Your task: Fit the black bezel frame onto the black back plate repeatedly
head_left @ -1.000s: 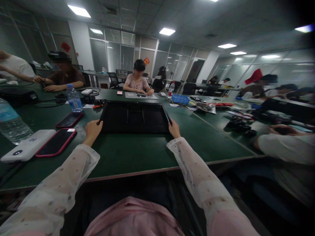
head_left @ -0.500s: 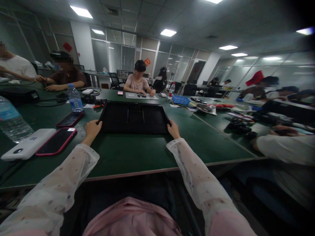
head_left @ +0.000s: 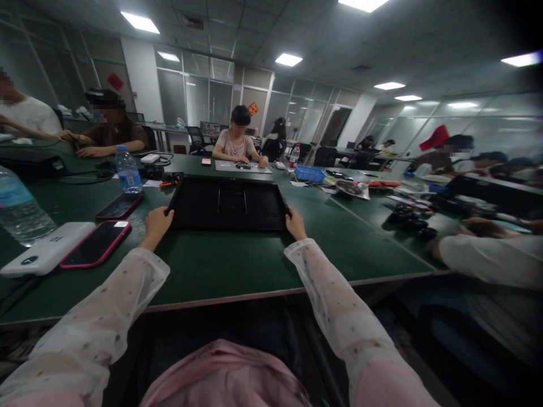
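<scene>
A wide, shallow black tray-like panel [head_left: 203, 212] with a raised rim lies in front of me at the green table. Two thin pale upright lines show near its middle; I cannot tell exactly what kind of part it is. My left hand [head_left: 158, 226] is closed on its left edge, thumb at the rim. On the opposite side my right hand [head_left: 296, 224] grips the right edge the same way. Both forearms, in sheer dotted sleeves, are stretched forward. The fingers under the panel are hidden.
Left of me are a white power bank [head_left: 51, 249], a red-edged phone [head_left: 97, 244], another phone [head_left: 119, 206] and a water bottle [head_left: 128, 172]. A blue basket [head_left: 310, 173] and a metal bowl [head_left: 350, 188] sit to the right on the green table [head_left: 237, 265]. Several people sit around.
The view has shifted very slightly, so things at the right appear a little further left. Both hands keep the same hold on the black panel.
</scene>
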`<state>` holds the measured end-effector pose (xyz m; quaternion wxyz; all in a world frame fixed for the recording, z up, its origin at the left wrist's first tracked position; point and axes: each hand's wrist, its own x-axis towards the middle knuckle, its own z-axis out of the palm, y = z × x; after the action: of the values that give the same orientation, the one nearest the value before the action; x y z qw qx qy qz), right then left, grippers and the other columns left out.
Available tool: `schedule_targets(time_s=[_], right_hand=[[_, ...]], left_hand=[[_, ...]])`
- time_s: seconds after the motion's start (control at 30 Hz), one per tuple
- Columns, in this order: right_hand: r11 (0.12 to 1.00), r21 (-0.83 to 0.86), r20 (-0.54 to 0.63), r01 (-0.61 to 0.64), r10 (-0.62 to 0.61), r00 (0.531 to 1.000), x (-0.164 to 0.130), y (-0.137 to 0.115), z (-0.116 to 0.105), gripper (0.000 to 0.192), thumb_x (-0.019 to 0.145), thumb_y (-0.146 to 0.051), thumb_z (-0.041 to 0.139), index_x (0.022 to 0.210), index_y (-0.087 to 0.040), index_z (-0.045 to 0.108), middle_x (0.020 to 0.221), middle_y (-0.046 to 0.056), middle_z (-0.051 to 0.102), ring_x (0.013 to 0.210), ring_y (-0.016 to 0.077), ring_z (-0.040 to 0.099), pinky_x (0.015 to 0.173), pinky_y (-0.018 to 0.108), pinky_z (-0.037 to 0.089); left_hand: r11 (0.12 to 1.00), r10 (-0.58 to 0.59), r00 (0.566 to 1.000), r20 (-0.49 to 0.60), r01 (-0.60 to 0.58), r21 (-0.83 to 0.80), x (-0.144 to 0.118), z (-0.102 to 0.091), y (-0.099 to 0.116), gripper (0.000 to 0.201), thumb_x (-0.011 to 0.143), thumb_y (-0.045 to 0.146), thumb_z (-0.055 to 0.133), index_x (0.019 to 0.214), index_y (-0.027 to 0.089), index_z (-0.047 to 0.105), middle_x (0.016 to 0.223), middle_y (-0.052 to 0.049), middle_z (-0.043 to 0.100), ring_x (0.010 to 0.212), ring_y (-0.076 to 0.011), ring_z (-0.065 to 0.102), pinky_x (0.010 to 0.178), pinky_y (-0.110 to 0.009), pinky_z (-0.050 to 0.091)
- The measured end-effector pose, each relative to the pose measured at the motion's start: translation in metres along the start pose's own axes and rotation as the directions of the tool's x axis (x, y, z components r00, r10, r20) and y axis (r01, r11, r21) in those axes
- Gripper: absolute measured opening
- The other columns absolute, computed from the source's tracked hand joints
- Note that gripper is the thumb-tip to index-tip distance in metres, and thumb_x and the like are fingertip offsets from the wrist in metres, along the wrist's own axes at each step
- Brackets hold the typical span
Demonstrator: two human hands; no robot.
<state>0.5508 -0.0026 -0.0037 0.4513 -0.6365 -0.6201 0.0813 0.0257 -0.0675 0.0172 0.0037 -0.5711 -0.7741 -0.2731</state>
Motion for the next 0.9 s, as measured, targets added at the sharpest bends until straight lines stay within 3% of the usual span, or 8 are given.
schedule_targets(time_s=[0.27, 0.43, 0.53, 0.63, 0.77, 0.9], right_hand=[[1.0, 0.013, -0.002, 0.018, -0.018, 1.0, 0.007, 0.007, 0.009, 0.053, 0.092, -0.017, 0.049, 0.144, -0.011, 0.06, 0.142, 0.021, 0.07, 0.133, 0.0334, 0.067, 0.118, 0.055, 0.05], [1.0, 0.014, 0.015, 0.018, -0.018, 1.0, 0.009, 0.002, 0.004, 0.054, 0.089, -0.015, 0.049, 0.141, -0.009, 0.061, 0.144, 0.021, 0.068, 0.135, 0.0309, 0.065, 0.12, 0.05, 0.047], [0.998, -0.016, 0.062, -0.061, 0.062, 0.996, 0.007, -0.002, -0.005, 0.051, 0.088, -0.018, 0.054, 0.138, -0.011, 0.063, 0.125, 0.018, 0.076, 0.119, 0.0312, 0.071, 0.113, 0.051, 0.052], [0.99, -0.034, 0.137, -0.138, 0.141, 0.98, 0.006, -0.005, -0.012, 0.047, 0.088, -0.029, 0.063, 0.131, -0.012, 0.066, 0.1, 0.013, 0.077, 0.099, 0.0307, 0.074, 0.104, 0.053, 0.056], [0.975, 0.189, 0.148, -0.12, 0.092, 0.985, 0.008, -0.01, -0.007, 0.06, 0.084, -0.032, 0.07, 0.141, -0.015, 0.062, 0.11, 0.012, 0.077, 0.106, 0.0286, 0.073, 0.106, 0.05, 0.057], [0.879, 0.421, 0.216, -0.224, 0.143, 0.966, 0.01, -0.013, 0.0, 0.077, 0.08, -0.033, 0.073, 0.153, -0.017, 0.056, 0.124, 0.013, 0.077, 0.111, 0.0278, 0.075, 0.102, 0.048, 0.062]], left_hand=[[0.986, -0.15, 0.987, 0.061, 0.154, -0.065, 0.006, 0.007, 0.003, 0.057, 0.105, 0.044, 0.058, 0.147, 0.007, 0.061, 0.134, -0.026, 0.072, 0.126, -0.0411, 0.068, 0.102, -0.047, 0.053], [0.989, -0.118, 0.993, 0.028, 0.12, -0.092, 0.002, 0.004, 0.004, 0.054, 0.107, 0.047, 0.053, 0.142, 0.009, 0.069, 0.132, -0.025, 0.074, 0.126, -0.0399, 0.068, 0.105, -0.046, 0.052], [0.992, -0.094, 0.996, -0.006, 0.093, -0.087, 0.001, 0.005, 0.002, 0.051, 0.11, 0.042, 0.046, 0.138, 0.01, 0.073, 0.132, -0.024, 0.074, 0.125, -0.0403, 0.069, 0.105, -0.047, 0.051], [0.984, -0.123, 0.992, -0.037, 0.117, -0.133, 0.005, 0.008, -0.004, 0.047, 0.107, 0.032, 0.051, 0.141, 0.008, 0.072, 0.137, -0.023, 0.072, 0.128, -0.0387, 0.068, 0.107, -0.046, 0.051], [0.953, -0.198, 0.979, -0.05, 0.18, -0.244, 0.011, 0.011, -0.011, 0.049, 0.101, 0.03, 0.062, 0.145, 0.01, 0.071, 0.143, -0.02, 0.07, 0.131, -0.0369, 0.067, 0.108, -0.045, 0.052], [0.938, -0.22, 0.975, -0.038, 0.2, -0.283, 0.013, 0.011, -0.016, 0.047, 0.099, 0.031, 0.064, 0.141, 0.014, 0.074, 0.138, -0.018, 0.073, 0.128, -0.0369, 0.069, 0.105, -0.046, 0.054]])
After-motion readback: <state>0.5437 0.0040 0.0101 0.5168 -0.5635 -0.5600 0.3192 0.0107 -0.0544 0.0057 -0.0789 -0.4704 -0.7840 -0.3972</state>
